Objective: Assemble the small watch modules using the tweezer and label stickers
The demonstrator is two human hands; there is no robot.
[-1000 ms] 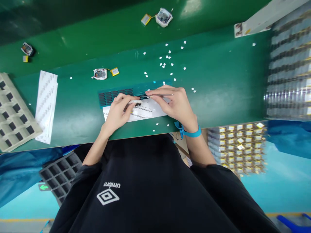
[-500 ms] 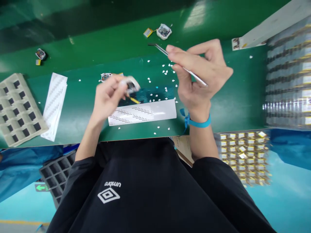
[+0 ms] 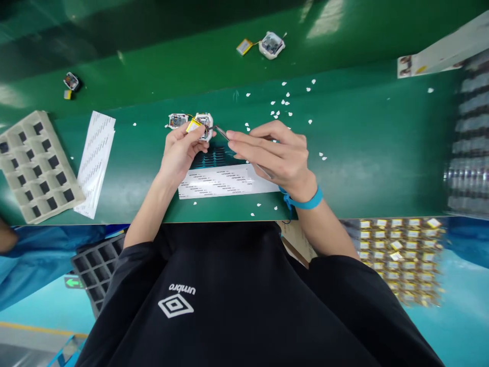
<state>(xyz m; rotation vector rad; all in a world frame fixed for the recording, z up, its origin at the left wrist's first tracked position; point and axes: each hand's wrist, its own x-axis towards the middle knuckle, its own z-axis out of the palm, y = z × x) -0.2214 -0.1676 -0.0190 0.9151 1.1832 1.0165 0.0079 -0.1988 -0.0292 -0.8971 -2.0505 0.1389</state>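
My left hand (image 3: 178, 153) holds a small white casing (image 3: 206, 122) with electronics inside, and its thumb lies by a yellow-edged battery (image 3: 194, 125) wired to it. Fingers of my right hand (image 3: 277, 155) are closed on metal tweezers (image 3: 222, 132), whose dark tips reach the right side of the casing. Just left of the held casing, another open white casing (image 3: 178, 121) lies on the green table. Below the hands is a white label sheet (image 3: 217, 182), its right end partly under my right hand. Small white stickers (image 3: 283, 102) are scattered on the table.
At the left are a beige compartment tray (image 3: 49, 168) and a second label sheet (image 3: 95, 163). Farther back lie a white unit (image 3: 272, 45) and a dark unit (image 3: 71, 81), each with a battery. Rows of batteries (image 3: 397, 257) stand at lower right, stacked trays (image 3: 468, 142) at far right.
The held casing has turned so its inside and battery face the camera. My right hand has moved left and down, bringing the tweezers to the casing. The view has shifted slightly.
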